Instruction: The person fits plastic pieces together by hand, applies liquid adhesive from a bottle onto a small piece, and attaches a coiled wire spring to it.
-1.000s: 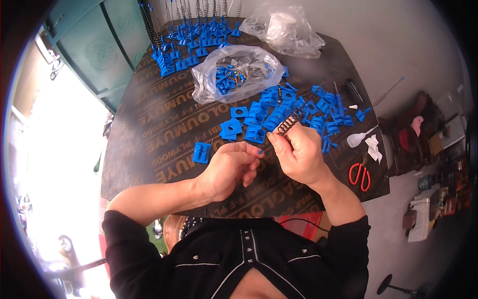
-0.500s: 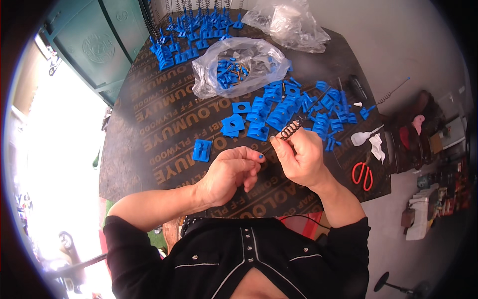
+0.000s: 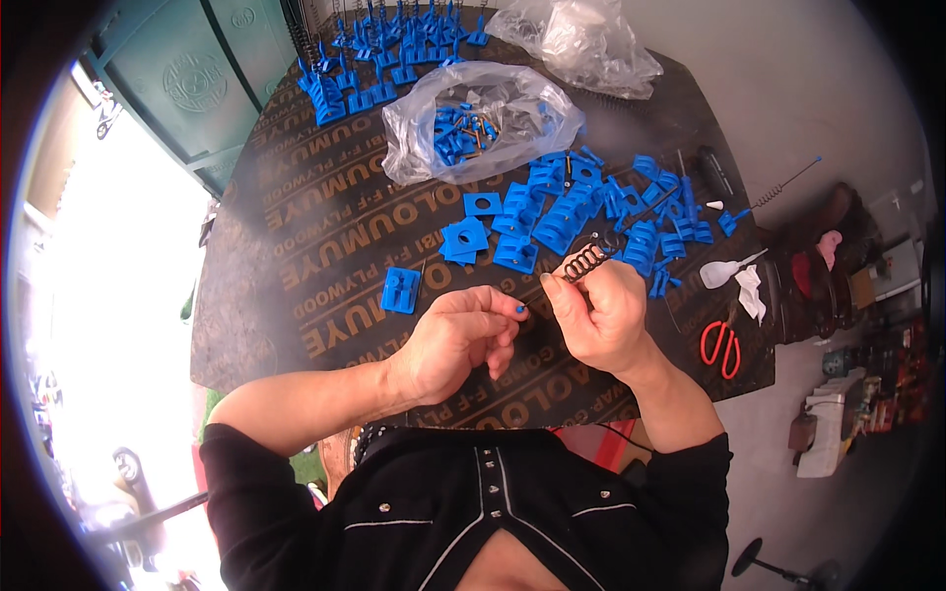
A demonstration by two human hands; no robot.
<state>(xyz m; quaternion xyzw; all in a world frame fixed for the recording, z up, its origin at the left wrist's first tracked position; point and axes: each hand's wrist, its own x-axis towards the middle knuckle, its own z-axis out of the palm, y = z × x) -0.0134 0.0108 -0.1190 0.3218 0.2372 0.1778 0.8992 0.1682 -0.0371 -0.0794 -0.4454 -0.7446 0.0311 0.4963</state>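
Note:
My left hand (image 3: 461, 340) pinches a small blue tip (image 3: 520, 309) between thumb and fingertips; whether it sits on a thin wire is hard to make out. Close beside it, my right hand (image 3: 603, 313) is closed around a black coil spring (image 3: 586, 261), whose coils stick out above the forefinger. The fingertips of both hands face each other a short way apart over the table. Nearest my left hand lies a blue block on a plate (image 3: 400, 291), with a thin dark rod beside it. Flat blue square plates with round holes (image 3: 463, 239) lie just beyond the hands.
Rows of blue ribbed blocks (image 3: 567, 219) spread across the dark printed table (image 3: 286, 325). Behind them sits an open clear bag (image 3: 404, 163) of small blue and brass parts. Blue bases with upright springs (image 3: 394, 69) crowd the far left. Red-handled scissors (image 3: 721, 350) lie at right.
The view has shifted slightly. Both hands keep nearly the same pose and hold the same things, with the fingertips still apart.

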